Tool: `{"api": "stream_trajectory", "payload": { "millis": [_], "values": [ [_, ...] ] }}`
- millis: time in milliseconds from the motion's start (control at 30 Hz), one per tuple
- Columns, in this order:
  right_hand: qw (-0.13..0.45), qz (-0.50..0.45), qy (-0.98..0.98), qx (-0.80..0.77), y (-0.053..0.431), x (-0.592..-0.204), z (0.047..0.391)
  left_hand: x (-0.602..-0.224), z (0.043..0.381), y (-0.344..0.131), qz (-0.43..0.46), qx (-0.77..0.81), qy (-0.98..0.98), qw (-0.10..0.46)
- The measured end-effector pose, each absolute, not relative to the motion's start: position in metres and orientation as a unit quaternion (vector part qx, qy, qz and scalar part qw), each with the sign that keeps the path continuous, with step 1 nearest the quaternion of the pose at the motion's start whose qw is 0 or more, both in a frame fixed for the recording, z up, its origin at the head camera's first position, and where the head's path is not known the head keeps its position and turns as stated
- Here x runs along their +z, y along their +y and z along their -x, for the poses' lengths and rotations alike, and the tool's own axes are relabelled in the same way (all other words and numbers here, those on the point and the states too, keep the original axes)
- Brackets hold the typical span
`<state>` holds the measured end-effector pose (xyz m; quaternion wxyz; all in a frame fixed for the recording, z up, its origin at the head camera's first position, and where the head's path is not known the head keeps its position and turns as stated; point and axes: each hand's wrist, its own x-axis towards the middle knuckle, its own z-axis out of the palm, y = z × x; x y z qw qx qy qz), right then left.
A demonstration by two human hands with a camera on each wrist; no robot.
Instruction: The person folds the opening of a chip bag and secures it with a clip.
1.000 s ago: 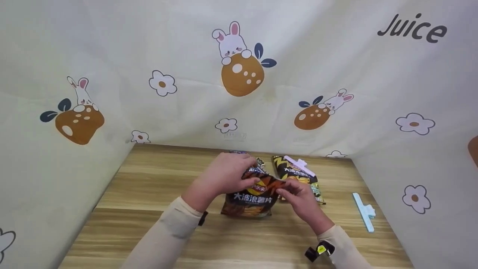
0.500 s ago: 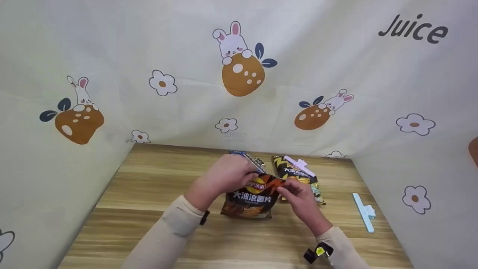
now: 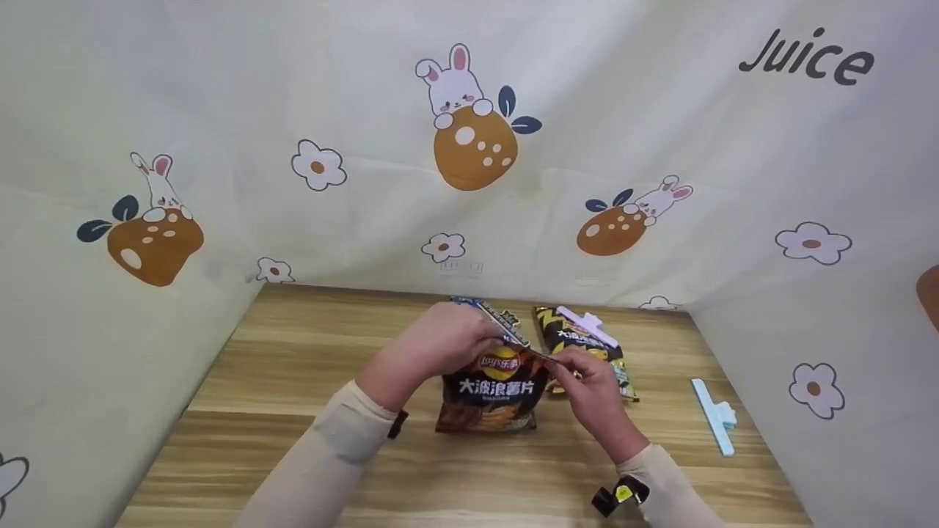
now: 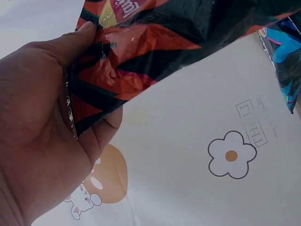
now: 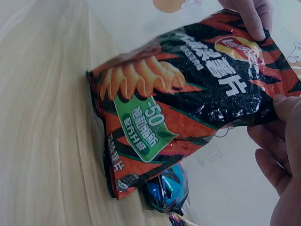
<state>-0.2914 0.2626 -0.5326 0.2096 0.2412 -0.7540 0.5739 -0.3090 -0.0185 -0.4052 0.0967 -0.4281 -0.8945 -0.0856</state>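
A black-and-orange Lay's chip bag (image 3: 495, 392) stands upright on the table between the two hands, its front toward me. My left hand (image 3: 440, 341) pinches its top edge on the left. In the left wrist view the left thumb (image 4: 77, 40) lies on the front of the bag, with fingers behind. The bag's top right corner is pinched by the thumb and fingers of my right hand (image 3: 593, 389). The right wrist view has the bag's wavy-chip picture (image 5: 146, 77) and lower seam near the table, with the right hand (image 5: 282, 155) at the top corner.
Just behind stands a blue chip bag (image 5: 171, 188), mostly hidden, with a dark clip (image 3: 506, 323) across its top. To its right lies a black-and-yellow chip bag (image 3: 576, 352) bearing a pink clip (image 3: 589, 326). A light-blue bag clip (image 3: 713, 418) lies at the table's right.
The left thumb has drawn back from the bag's front to its top edge. The bag's top is now pulled straighter, and its logo shows fully. The other bags and clips stay put.
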Motion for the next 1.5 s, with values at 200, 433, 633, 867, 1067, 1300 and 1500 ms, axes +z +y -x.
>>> {"api": "stream_trajectory", "payload": {
  "millis": [200, 433, 633, 867, 1067, 1300, 1500],
  "values": [
    [0.248, -0.260, -0.754, 0.550, 0.262, -0.537, 0.293, -0.407, 0.312, -0.019, 0.420, -0.137, -0.896, 0.036],
    [0.340, -0.308, -0.758, 0.464, 0.262, -0.540, 0.296, -0.409, 0.316, -0.021, 0.438, -0.197, -0.877, 0.008],
    [0.409, -0.368, -0.762, 0.342, 0.265, -0.540, 0.296, -0.411, 0.323, -0.023, 0.443, -0.230, -0.867, -0.001],
    [0.432, -0.407, -0.774, 0.223, 0.267, -0.540, 0.296, -0.412, 0.329, -0.025, 0.438, -0.258, -0.861, -0.014],
    [0.452, -0.438, -0.761, 0.158, 0.268, -0.542, 0.299, -0.413, 0.328, -0.023, 0.413, -0.260, -0.873, -0.028],
    [0.468, -0.461, -0.747, 0.105, 0.270, -0.544, 0.301, -0.413, 0.326, -0.021, 0.402, -0.272, -0.872, -0.058],
    [0.481, -0.472, -0.735, 0.068, 0.272, -0.546, 0.303, -0.412, 0.327, -0.017, 0.417, -0.250, -0.873, -0.042]
  ]
}}
